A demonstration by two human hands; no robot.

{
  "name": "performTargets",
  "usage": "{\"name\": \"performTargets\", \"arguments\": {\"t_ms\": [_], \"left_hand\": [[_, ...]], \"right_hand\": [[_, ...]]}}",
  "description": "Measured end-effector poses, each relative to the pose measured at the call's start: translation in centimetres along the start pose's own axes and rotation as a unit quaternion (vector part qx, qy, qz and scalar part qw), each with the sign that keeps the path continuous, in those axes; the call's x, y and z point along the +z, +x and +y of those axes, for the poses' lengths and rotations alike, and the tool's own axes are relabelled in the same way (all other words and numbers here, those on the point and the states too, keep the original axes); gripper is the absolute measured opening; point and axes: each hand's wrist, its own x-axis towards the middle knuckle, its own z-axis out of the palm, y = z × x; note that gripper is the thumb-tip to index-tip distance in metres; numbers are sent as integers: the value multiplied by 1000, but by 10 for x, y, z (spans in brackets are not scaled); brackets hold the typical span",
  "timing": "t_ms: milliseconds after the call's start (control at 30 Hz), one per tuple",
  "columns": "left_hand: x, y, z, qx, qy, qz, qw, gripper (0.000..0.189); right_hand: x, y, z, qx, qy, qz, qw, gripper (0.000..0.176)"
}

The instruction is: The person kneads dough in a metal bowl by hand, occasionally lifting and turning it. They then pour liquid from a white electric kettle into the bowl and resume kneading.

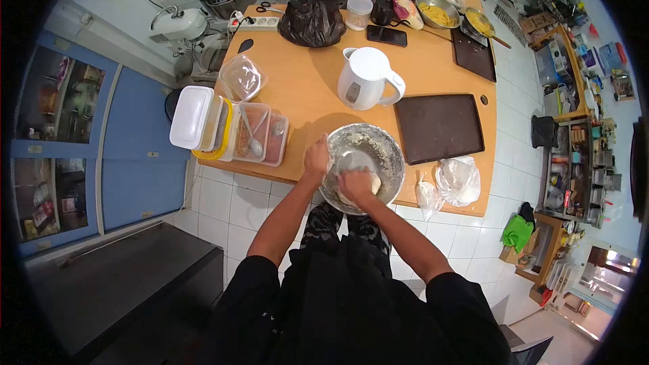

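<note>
At the near edge of the desk (304,94), a metal bowl (399,162) stands directly in front of the person, its near side reaching the desk edge. The inner wall of the bowl is coated with flour and dough residue.

1. Left hand (316,159): placed on the left rim of the bowl, fingers curled over the rim and gripping it.
2. Right hand (357,184): inside the bowl, palm down, fingers bent over and closed on the dough (346,199).
3. Dough: a pale lump lying in the near half of the bowl, directly under the right hand and mostly covered by it. It sits just right of the left hand, with the bowl rim between them.

Surrounding items:
- Left of the bowl, a row of plastic containers (253,132) stands at the left edge of the desk; one holds a spoon (255,142). A white lidded box (193,116) closes the row at the far left.
- Beyond the bowl, a white kettle (365,78) stands near the middle of the desk.
- Right of the kettle, a dark tray (438,127) lies flat.
- Just right of the bowl, clear plastic bags (456,179) lie at the near right corner.
- At the far edge, a black bag (312,21) and a phone (387,36) rest well apart from the hands.
</note>
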Motion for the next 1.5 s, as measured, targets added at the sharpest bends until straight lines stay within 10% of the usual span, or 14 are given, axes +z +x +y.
{"name": "performTargets", "arguments": {"t_ms": [67,567,933,1300,1500], "left_hand": [[3,-1,-5,-3,-9,4,1000,34],[8,6,-9,71,-54,12,996,36],[11,19,-16,100,-59,-26,993,42],[14,18,-33,201,-93,62,973,35],[11,22,-27,49,-94,-40,994,35]], "right_hand": [[2,-12,-4,-76,-22,142,987,36],[36,36,42,-137,149,148,968,28],[65,109,55,193,272,363,870,47],[-11,43,68,63,349,145,924,38],[-37,-18,67,-18,210,145,967,24]]}}
